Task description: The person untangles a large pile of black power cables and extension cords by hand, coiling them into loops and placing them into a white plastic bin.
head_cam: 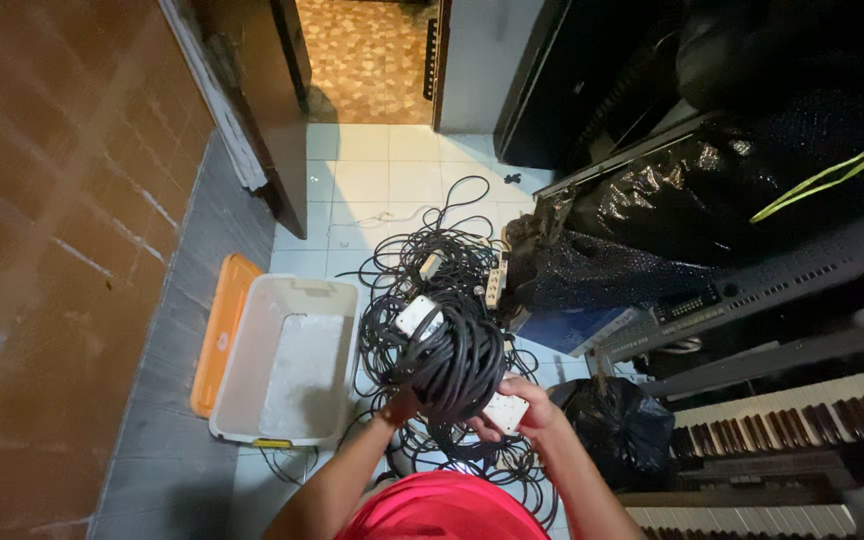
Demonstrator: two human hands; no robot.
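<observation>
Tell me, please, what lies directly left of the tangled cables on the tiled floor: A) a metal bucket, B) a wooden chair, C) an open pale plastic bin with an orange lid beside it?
C: the open pale plastic bin sits just left of the cable pile, its orange lid alongside.

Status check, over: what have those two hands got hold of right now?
Left hand under coiled black cable bundle. Right hand gripping white power strip on it. Loose cable pile on floor ahead; open plastic bin to the left.
</observation>
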